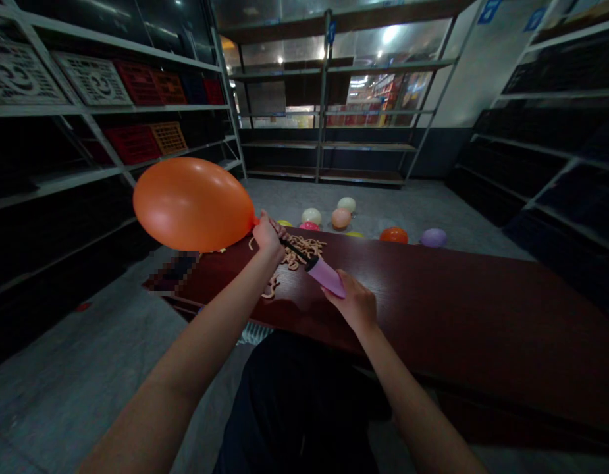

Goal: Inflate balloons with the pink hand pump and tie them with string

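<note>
A large inflated orange balloon (pixel 193 204) points out to the left, its neck pinched in my left hand (pixel 270 234). From that hand a black rod runs down to the purple barrel of a hand pump (pixel 326 276). My right hand (pixel 354 301) is wrapped round the barrel's lower end. Whether the pump's tip sits inside the balloon's neck is hidden by my left fingers. Beneath and behind the pump, a heap of thin tan uninflated balloons (pixel 304 247) lies on the dark red table (pixel 432 309); a few more lie nearer me.
Past the table's far edge, several inflated balloons rest on the floor, among them a purple one (pixel 433 237) and an orange one (pixel 394 235). Metal shelves (pixel 324 145) stand at the back and both sides; crates (pixel 136 82) fill the left ones.
</note>
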`<act>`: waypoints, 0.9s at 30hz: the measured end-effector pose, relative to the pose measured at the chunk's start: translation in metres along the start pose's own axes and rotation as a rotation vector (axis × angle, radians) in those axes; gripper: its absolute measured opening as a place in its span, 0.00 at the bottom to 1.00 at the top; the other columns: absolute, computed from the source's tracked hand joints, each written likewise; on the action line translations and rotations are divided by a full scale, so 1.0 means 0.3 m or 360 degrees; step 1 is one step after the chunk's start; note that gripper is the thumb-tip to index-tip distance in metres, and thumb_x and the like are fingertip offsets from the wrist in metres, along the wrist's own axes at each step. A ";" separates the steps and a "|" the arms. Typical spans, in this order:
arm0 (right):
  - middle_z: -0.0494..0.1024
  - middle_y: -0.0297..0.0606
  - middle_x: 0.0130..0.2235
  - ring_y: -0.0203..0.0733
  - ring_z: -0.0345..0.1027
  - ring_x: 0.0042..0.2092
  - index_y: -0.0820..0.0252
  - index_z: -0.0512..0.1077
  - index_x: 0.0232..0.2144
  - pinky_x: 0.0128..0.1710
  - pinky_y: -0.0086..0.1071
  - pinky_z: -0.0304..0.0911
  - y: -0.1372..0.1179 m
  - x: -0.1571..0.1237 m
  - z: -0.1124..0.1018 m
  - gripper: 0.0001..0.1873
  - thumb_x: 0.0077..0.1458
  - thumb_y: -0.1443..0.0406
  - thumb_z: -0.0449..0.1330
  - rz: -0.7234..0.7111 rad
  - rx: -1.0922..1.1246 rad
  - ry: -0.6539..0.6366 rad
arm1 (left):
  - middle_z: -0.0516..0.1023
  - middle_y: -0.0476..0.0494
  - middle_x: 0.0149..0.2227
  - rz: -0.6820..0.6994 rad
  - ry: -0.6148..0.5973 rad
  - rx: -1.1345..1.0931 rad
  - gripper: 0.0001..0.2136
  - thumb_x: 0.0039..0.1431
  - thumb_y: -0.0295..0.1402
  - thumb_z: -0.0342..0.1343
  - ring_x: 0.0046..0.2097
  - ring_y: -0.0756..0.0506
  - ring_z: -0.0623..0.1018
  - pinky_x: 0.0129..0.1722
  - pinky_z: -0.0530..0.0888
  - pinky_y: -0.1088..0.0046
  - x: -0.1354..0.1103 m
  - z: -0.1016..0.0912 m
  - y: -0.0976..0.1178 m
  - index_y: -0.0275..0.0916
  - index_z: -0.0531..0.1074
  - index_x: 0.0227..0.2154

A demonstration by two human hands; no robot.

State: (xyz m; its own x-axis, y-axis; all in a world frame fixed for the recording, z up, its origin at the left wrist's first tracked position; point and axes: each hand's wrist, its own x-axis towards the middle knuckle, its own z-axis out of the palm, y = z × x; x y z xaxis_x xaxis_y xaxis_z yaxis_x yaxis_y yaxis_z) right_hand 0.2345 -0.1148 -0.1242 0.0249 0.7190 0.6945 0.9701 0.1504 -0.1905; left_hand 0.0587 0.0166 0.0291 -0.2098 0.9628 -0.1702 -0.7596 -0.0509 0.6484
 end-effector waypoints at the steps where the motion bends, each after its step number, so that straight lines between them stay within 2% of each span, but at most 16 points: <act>1: 0.85 0.44 0.43 0.45 0.79 0.38 0.61 0.75 0.53 0.35 0.33 0.64 0.000 0.000 0.002 0.24 0.62 0.51 0.64 0.0022 -0.0005 0.0002 | 0.51 0.57 0.14 -0.0012 -0.0014 0.0024 0.25 0.74 0.41 0.50 0.13 0.56 0.52 0.14 0.51 0.78 -0.017 0.007 -0.039 0.40 0.51 0.20; 5: 0.85 0.44 0.42 0.44 0.79 0.38 0.60 0.74 0.54 0.34 0.32 0.62 0.000 0.001 0.007 0.25 0.62 0.51 0.63 0.0095 -0.0025 0.0006 | 0.51 0.56 0.14 -0.0093 -0.0092 0.0113 0.25 0.73 0.40 0.50 0.13 0.55 0.52 0.14 0.50 0.76 -0.081 0.020 -0.171 0.41 0.51 0.20; 7: 0.85 0.44 0.42 0.44 0.78 0.37 0.60 0.74 0.54 0.34 0.31 0.61 -0.003 0.003 0.007 0.24 0.62 0.51 0.63 0.0125 -0.0035 -0.0005 | 0.50 0.56 0.14 -0.0121 -0.0114 0.0136 0.24 0.74 0.38 0.49 0.13 0.55 0.52 0.14 0.50 0.77 -0.099 0.019 -0.197 0.41 0.51 0.19; 9: 0.84 0.43 0.42 0.44 0.78 0.38 0.59 0.74 0.54 0.33 0.31 0.60 -0.010 0.005 0.007 0.24 0.62 0.51 0.64 0.0131 -0.0033 -0.0034 | 0.49 0.57 0.14 -0.0136 -0.0100 0.0142 0.23 0.74 0.34 0.48 0.14 0.55 0.51 0.14 0.50 0.77 -0.102 0.010 -0.195 0.41 0.51 0.19; 13: 0.84 0.41 0.41 0.43 0.78 0.37 0.57 0.74 0.54 0.33 0.31 0.60 -0.026 0.008 0.010 0.25 0.61 0.50 0.64 0.0052 -0.0032 -0.0098 | 0.49 0.58 0.15 -0.0155 -0.0045 0.0139 0.22 0.70 0.30 0.50 0.14 0.55 0.51 0.15 0.50 0.77 -0.074 -0.031 -0.147 0.41 0.50 0.20; 18: 0.85 0.40 0.41 0.43 0.79 0.38 0.58 0.74 0.54 0.34 0.31 0.61 -0.027 0.001 0.013 0.25 0.61 0.50 0.65 -0.0065 -0.0031 -0.0115 | 0.49 0.58 0.15 -0.0142 -0.0025 0.0087 0.24 0.70 0.39 0.54 0.14 0.56 0.52 0.16 0.50 0.77 -0.023 -0.093 -0.079 0.41 0.48 0.21; 22: 0.84 0.40 0.41 0.42 0.79 0.38 0.58 0.75 0.54 0.36 0.31 0.62 -0.021 -0.002 0.001 0.25 0.61 0.50 0.66 -0.0145 -0.0025 -0.0128 | 0.49 0.58 0.15 -0.0162 0.0130 0.0062 0.23 0.73 0.37 0.49 0.14 0.55 0.51 0.16 0.51 0.77 0.004 -0.117 0.005 0.41 0.49 0.21; 27: 0.85 0.41 0.42 0.43 0.79 0.38 0.58 0.75 0.54 0.37 0.31 0.65 -0.021 -0.002 -0.018 0.26 0.59 0.51 0.68 -0.0239 -0.0020 -0.0142 | 0.50 0.58 0.14 -0.0113 0.0215 0.0015 0.22 0.75 0.34 0.43 0.13 0.56 0.52 0.15 0.51 0.78 0.041 -0.157 0.149 0.41 0.50 0.21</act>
State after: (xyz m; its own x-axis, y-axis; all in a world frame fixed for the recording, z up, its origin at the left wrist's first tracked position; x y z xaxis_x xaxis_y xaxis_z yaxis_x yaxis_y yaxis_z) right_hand 0.2295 -0.1198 -0.1197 -0.1417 0.7467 0.6499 0.9642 0.2527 -0.0801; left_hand -0.0069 0.0135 0.0212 -0.2371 0.9193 -0.3140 -0.7698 0.0193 0.6380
